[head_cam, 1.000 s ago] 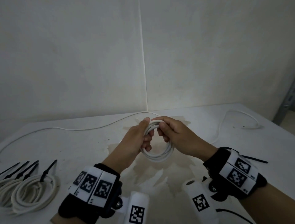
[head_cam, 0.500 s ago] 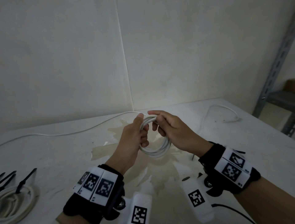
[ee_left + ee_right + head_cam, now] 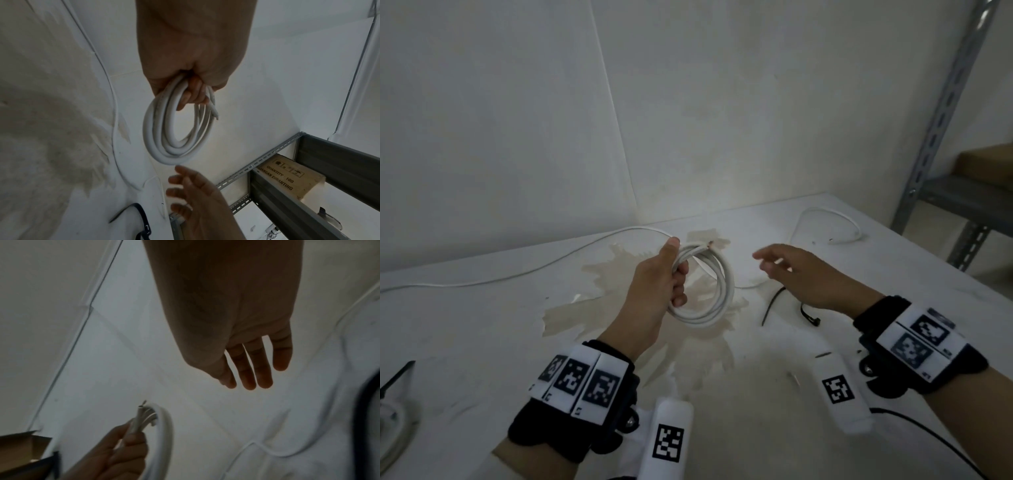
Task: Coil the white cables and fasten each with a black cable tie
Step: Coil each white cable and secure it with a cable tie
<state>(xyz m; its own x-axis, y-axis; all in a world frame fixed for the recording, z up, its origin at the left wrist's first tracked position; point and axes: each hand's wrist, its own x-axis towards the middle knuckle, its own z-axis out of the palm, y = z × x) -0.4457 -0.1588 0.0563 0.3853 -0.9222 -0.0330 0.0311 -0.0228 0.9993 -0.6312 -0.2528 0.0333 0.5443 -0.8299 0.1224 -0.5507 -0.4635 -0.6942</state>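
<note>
Left hand (image 3: 657, 291) gripping coiled white cable (image 3: 709, 291) above counter (image 3: 482, 325), right hand (image 3: 804, 277) spread, empty, over black cable tie (image 3: 772, 308).

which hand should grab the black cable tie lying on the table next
Right. The right hand is open, empty and hovers above the thin black plastic cable tie; the left hand grips the coiled white cable.

Head cam looks fwd/down over table (image 3: 482, 325) from above; wrist cams sit close, facing along fingers. All share coiled white cable (image 3: 709, 291) and shelf rack (image 3: 267, 162).
</note>
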